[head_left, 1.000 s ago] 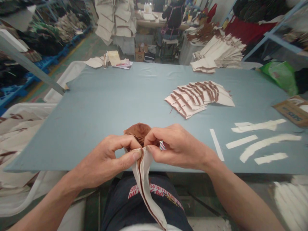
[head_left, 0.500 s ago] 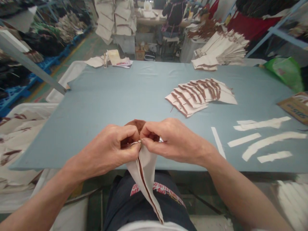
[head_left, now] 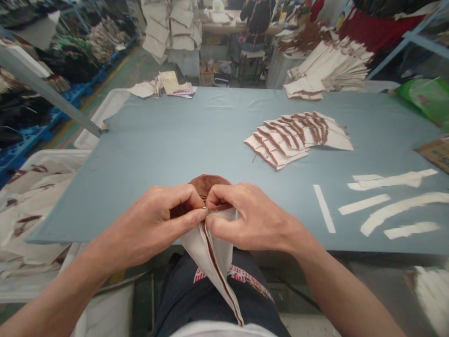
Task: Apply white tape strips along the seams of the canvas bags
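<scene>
A cream fabric piece [head_left: 221, 250] with a brown-edged seam hangs down over the near table edge into my lap. Its brown part [head_left: 206, 185] shows behind my fingers. My left hand [head_left: 171, 215] pinches the top of the seam from the left, thumb and forefinger pressed together. Close beside it, my right hand [head_left: 242, 213] pinches the same fabric from the right. The two sets of fingertips almost touch, and the spot between them is partly hidden.
On the blue table [head_left: 157, 140] lie an overlapping stack of cream and brown pieces [head_left: 294, 135], cream strips [head_left: 365, 204] at the right, and folded fabric [head_left: 305, 86] at the back. A bin of fabric pieces [head_left: 35, 206] stands left. A person [head_left: 257, 18] sits beyond the table.
My right fingers have shifted on the fabric, and more of the brown part shows between and behind my hands. The view has moved slightly, so the table things appear a little displaced.
</scene>
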### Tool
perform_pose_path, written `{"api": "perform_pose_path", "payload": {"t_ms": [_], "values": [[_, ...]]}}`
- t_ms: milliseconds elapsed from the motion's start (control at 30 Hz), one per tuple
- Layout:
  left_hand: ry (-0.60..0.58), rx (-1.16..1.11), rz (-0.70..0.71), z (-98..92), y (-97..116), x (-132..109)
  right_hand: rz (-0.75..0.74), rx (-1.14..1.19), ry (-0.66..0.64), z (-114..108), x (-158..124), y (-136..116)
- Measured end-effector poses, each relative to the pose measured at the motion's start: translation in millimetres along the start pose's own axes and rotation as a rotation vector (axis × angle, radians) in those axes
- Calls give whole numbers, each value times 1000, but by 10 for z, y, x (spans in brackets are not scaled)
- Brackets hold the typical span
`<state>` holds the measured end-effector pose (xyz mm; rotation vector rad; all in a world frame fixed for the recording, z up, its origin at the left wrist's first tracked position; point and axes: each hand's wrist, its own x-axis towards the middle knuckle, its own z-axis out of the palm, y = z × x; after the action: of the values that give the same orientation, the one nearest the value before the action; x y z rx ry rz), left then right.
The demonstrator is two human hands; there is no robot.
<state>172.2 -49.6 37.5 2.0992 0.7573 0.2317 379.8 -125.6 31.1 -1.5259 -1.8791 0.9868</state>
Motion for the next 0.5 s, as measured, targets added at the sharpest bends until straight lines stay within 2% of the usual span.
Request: {"api": "perform_pose_path", "payload": {"t_ms": [167, 333, 500], "values": [[-96, -156, -46, -98, -54, 0, 29, 35, -51, 68, 42, -69], [-114, -227, -56, -167, -51, -48, 81, 149, -36, 167, 69, -105], [-142, -255, -83, -208, -139, -116, 112, 207, -52, 222, 83, -102]]}}
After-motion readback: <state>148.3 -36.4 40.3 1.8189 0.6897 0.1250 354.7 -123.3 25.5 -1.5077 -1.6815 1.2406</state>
